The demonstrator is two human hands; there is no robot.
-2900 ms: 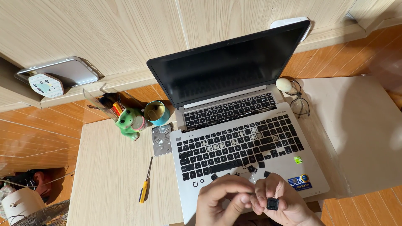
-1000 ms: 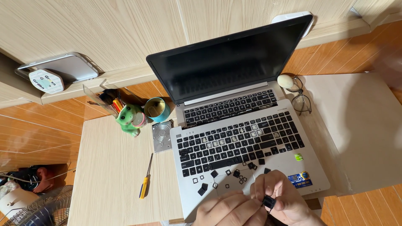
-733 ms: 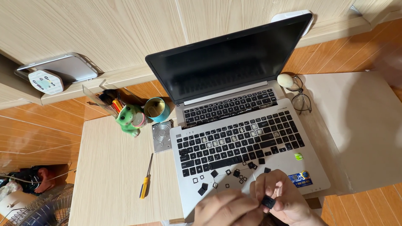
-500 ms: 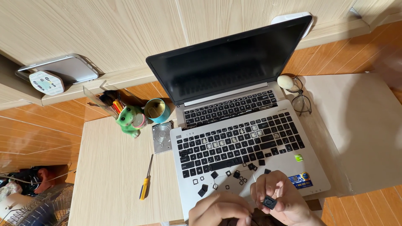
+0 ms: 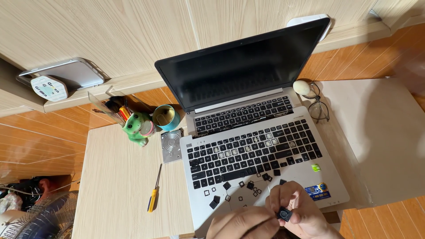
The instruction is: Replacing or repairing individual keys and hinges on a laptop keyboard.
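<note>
Black keycap [image 5: 284, 214], roughly square, faces up, pinched by right hand [image 5: 295, 211] fingers; left hand [image 5: 242, 223] curled.

Silver laptop [image 5: 265, 177] w/ black keys; green frog [image 5: 138, 128]; yellow screwdriver [image 5: 153, 192].
</note>
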